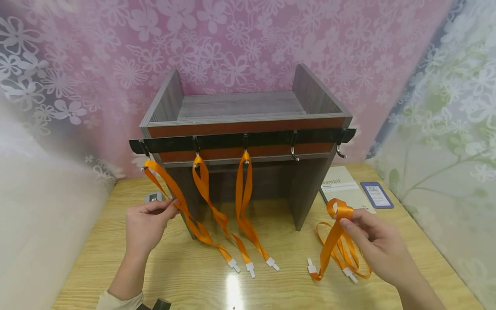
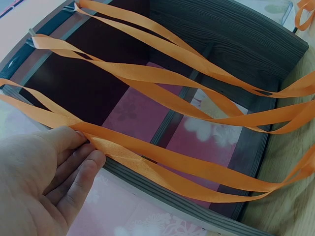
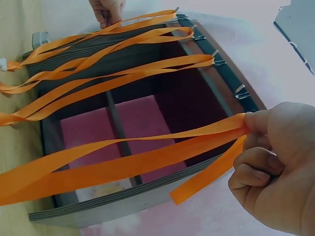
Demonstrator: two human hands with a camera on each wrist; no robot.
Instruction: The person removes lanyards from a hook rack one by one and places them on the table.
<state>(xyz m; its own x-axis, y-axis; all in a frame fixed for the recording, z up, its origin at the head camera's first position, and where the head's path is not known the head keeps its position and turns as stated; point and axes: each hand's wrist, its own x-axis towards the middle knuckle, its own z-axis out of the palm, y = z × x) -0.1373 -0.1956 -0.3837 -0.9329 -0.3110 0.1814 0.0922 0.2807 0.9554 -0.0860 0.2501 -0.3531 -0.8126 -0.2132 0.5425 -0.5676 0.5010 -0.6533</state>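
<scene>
My left hand point(image 1: 149, 224) pinches the leftmost orange lanyard point(image 2: 197, 169) partway down; its top loop hangs on the end hook of a black hook rail point(image 1: 267, 138). Two more orange lanyards hang from the second and third hooks, their white clips point(image 1: 272, 263) low over the table. At the right, my right hand point(image 1: 377, 245) holds another orange lanyard point(image 3: 147, 157) by its looped top between thumb and fingers, and its white clip point(image 1: 311, 268) dangles. Behind it, a further orange lanyard lies looped, with a white clip point(image 1: 350, 274). Bare hooks point(image 1: 295, 154) are the two rightmost.
The rail crosses the front of a grey wooden shelf unit point(image 1: 242, 105) on a light wood table point(image 1: 201, 288). Right of the unit lie a notebook point(image 1: 342, 183) and a blue badge holder point(image 1: 376, 194). A small grey object point(image 1: 153, 196) stands by its left side.
</scene>
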